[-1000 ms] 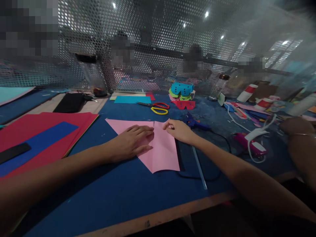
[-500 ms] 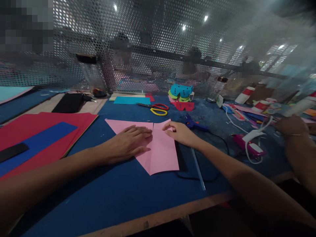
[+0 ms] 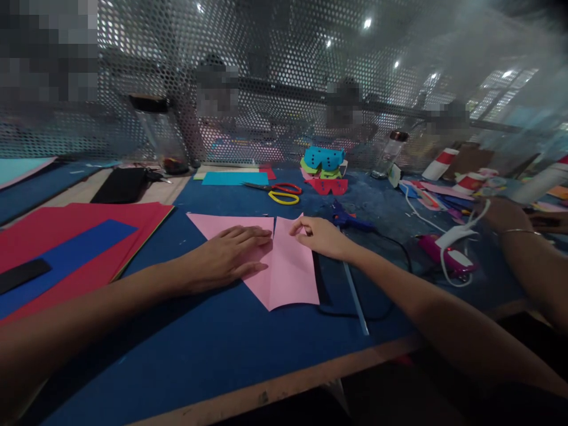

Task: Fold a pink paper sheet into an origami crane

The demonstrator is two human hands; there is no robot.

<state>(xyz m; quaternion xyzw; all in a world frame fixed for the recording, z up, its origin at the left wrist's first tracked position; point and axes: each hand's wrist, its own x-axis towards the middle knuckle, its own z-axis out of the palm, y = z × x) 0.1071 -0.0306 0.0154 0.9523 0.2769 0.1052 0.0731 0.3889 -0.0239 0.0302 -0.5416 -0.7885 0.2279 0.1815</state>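
Note:
A sheet of pink paper (image 3: 290, 278) with a crease down its middle lies on the blue tabletop (image 3: 177, 343). My left hand (image 3: 233, 251) rests flat on its left part, fingers stretched toward the crease. At the upper right part of the sheet, my right hand (image 3: 317, 236) has its thumb and bent fingers closed on the paper near the edge. A narrow gap shows at the top of the crease, between the hands. Just right of my right hand lies a blue glue gun (image 3: 352, 219), and a clear glue stick (image 3: 356, 302) lies below it.
Scissors (image 3: 284, 194) with red and yellow handles lie beyond the paper. Cut paper masks (image 3: 326, 160) are stacked behind. Red sheets (image 3: 84, 236) with a blue strip are at left. A power strip (image 3: 448, 257) and a co-worker's arm (image 3: 528, 248) are at right.
My hands and the pink paper keep nearly the same pose. The gap at the crease's top looks slightly wider. The co-worker's hand at right has shifted left, and another hand shows there.

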